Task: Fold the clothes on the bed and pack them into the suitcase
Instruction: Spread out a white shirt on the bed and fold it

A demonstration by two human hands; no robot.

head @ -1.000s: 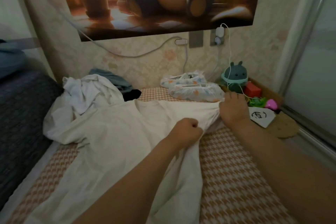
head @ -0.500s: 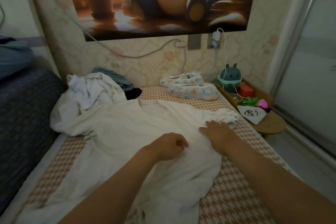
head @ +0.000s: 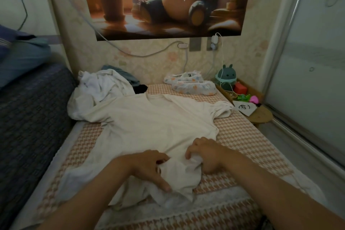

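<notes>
Straightening the near hem looks like the step in hand. Far left, a pile of white clothes point(head: 97, 89) sits crumpled and soft, touching the left sleeve of the T-shirt point(head: 155, 125). The shirt lies flat mid-bed, collar far, hem near and bunched. The left hand point(head: 149, 170) curls its fingers into the hem cloth, thumb pressing a fold down. The right hand point(head: 203, 155), just beside it, grips a wad of the same hem. To do it well: draw the hem toward the near edge, spread the hands apart, and smooth out wrinkles before folding the sleeves in. The fabric is thin, limp knit that likely creases easily. The bed point(head: 242, 136) surface is an orange-white houndstooth weave and looks grippy. The suitcase is not in view.
</notes>
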